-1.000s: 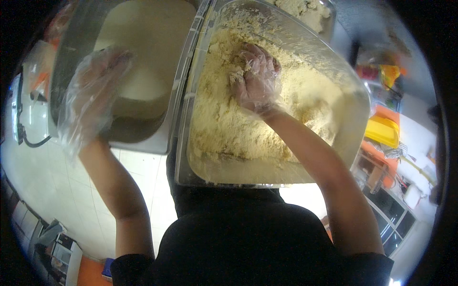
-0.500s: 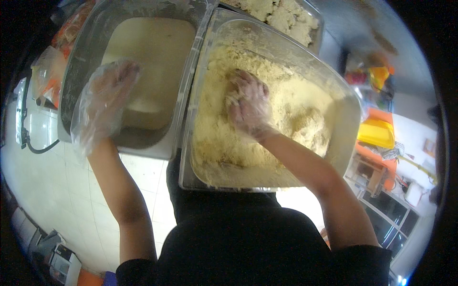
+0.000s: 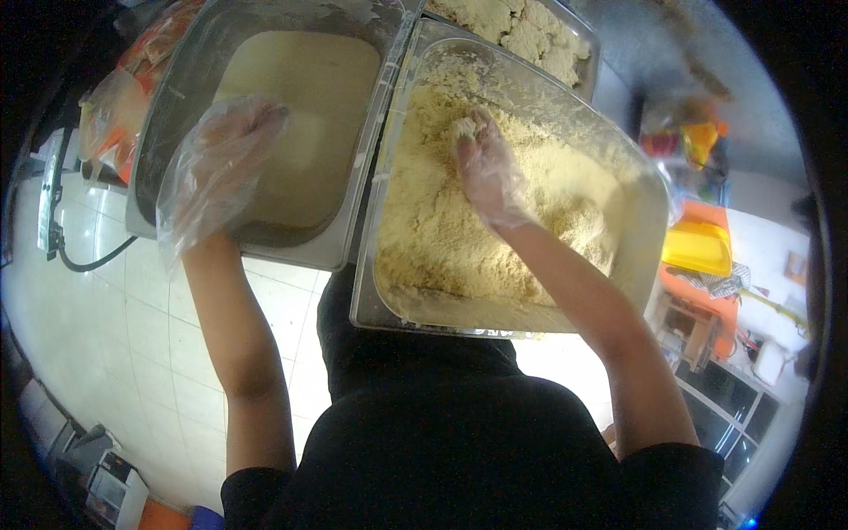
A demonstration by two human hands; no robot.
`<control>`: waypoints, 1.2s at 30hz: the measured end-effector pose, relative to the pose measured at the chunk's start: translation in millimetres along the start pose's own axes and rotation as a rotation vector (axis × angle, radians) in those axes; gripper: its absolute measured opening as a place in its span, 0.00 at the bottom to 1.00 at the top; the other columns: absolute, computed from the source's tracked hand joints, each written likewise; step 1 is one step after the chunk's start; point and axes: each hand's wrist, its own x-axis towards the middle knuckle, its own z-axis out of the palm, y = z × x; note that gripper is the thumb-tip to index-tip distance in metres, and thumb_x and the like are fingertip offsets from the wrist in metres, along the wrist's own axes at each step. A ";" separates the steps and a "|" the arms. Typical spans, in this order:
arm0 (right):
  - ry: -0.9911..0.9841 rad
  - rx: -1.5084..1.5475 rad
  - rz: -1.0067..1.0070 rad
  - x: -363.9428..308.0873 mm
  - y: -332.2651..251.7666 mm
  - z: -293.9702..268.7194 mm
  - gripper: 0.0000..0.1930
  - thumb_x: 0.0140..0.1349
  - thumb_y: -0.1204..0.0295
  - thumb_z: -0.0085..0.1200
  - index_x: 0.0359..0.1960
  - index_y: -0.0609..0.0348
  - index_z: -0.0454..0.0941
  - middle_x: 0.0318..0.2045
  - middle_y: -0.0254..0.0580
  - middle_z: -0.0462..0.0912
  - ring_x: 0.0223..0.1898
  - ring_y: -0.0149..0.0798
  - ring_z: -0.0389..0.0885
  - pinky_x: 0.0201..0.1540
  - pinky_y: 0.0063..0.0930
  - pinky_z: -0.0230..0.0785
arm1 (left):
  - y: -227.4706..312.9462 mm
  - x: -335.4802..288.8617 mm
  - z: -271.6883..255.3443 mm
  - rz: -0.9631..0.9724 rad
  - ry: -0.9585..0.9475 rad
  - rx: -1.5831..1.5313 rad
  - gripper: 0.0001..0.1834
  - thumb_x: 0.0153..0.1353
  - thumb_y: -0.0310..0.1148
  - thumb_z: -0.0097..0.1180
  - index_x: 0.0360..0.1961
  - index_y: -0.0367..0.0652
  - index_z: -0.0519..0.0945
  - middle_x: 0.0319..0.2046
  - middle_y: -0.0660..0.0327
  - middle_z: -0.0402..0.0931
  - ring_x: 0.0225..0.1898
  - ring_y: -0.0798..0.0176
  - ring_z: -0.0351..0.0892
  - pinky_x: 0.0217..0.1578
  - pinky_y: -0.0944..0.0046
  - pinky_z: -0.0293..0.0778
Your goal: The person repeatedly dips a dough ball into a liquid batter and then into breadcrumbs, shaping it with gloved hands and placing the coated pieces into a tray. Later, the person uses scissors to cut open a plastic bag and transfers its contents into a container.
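Note:
My left hand (image 3: 234,137), in a loose clear plastic glove, hovers over a metal bin (image 3: 353,237) of pale, smooth liquid (image 3: 309,146). The baggy glove hides how its fingers are set; nothing shows in them. In the bin (image 3: 442,320) to the right lies yellowish crumbly flour (image 3: 433,230), heaped unevenly. My right hand (image 3: 490,168), also gloved, is at the far left part of this flour with its fingers curled. Pale, floury crumbs (image 3: 465,129) show at the fingers; whether a coated piece is inside them I cannot make out.
A tray (image 3: 587,79) of pale, lumpy coated pieces (image 3: 539,35) stands behind the flour bin. Orange-and-clear plastic bags (image 3: 119,115) lie left of the liquid bin. At the right are a yellow container (image 3: 698,247) and a metal surface (image 3: 742,115). Tiled floor (image 3: 141,344) shows below.
My right hand has shifted slightly right and turned, its fingers lifting away from the flour with crumbs on them. My left hand stays over the liquid. Both bins appear shifted slightly in view.

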 end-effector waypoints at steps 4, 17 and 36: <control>-0.232 0.280 0.403 2.3 -41.7 -18.5 0.29 0.75 0.54 0.39 0.69 0.61 0.66 0.68 0.58 0.68 0.66 0.56 0.70 0.63 0.45 0.67 | -6.8 1.3 4.1 0.161 0.032 0.185 0.14 0.62 0.25 0.57 0.47 0.46 0.87 0.53 0.57 0.82 0.52 0.51 0.81 0.54 0.57 0.77; -0.561 0.631 0.390 37.4 19.9 -39.9 0.20 0.77 0.67 0.41 0.68 0.49 0.70 0.67 0.42 0.71 0.61 0.40 0.77 0.62 0.38 0.76 | 17.1 11.1 -1.3 -0.102 -0.146 0.267 0.23 0.66 0.53 0.51 0.56 0.56 0.82 0.56 0.54 0.78 0.58 0.49 0.76 0.60 0.51 0.69; 0.073 -0.591 -0.535 8.5 32.4 9.5 0.30 0.61 0.61 0.51 0.64 0.62 0.68 0.64 0.55 0.64 0.68 0.58 0.58 0.68 0.63 0.47 | 15.9 -2.0 3.5 -0.132 -0.099 0.130 0.17 0.64 0.35 0.61 0.53 0.46 0.83 0.54 0.57 0.80 0.55 0.54 0.78 0.57 0.58 0.72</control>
